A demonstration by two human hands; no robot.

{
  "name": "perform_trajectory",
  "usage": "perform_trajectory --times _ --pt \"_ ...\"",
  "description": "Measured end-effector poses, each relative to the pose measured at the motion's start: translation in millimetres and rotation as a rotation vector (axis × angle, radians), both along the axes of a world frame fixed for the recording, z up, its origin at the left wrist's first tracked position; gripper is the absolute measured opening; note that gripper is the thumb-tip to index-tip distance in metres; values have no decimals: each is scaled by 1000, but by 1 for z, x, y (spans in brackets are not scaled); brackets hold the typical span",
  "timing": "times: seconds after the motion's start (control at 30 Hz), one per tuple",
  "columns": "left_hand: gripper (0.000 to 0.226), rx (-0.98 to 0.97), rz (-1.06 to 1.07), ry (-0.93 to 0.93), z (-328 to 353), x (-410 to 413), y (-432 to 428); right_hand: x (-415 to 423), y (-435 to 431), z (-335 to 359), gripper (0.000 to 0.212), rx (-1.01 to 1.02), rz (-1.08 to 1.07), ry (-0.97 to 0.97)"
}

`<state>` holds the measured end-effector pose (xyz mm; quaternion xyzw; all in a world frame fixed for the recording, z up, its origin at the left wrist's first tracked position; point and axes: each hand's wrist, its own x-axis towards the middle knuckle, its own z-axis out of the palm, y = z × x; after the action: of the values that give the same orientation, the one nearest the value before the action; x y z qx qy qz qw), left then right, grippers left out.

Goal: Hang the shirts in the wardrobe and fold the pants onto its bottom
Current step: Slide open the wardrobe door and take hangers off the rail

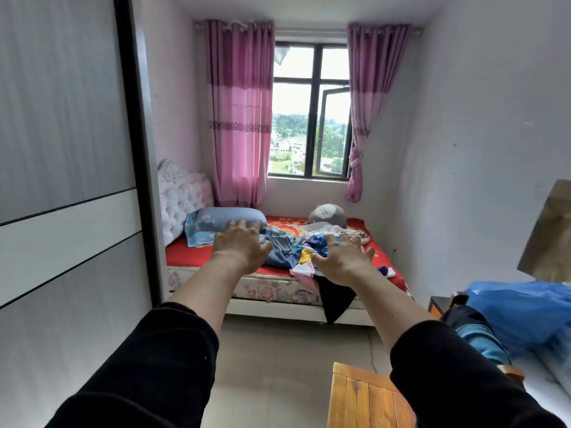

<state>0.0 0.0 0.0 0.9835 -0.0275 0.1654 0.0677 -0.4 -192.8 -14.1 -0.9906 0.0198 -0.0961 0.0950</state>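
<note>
left hand: spread, empty, raised
right hand: spread, empty, raised
clothes: heaped on bed

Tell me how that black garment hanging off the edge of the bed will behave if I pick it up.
Probably floppy: the black garment drapes limply over the mattress edge, so it should sag from wherever you grip. Likely light, being thin cloth. Its top seems tucked under the clothes pile, so lifting may drag neighbours along.
</note>
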Motion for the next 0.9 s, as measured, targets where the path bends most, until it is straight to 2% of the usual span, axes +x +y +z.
perform_trajectory --times 0.2,0.47,0.6,0.9 --pt "58 29 49 15 -10 60 17 66 23 -8 62 -8 50 -31" --pt "55 41 104 -19 -26 182 78 206 86 -30 62 -22 107 -67" --pt "55 38 154 -4 -34 246 113 277 131 -33 59 10 206 -127" --pt "45 66 366 -132 -54 356 218 418 243 -48 51 1 452 -286"
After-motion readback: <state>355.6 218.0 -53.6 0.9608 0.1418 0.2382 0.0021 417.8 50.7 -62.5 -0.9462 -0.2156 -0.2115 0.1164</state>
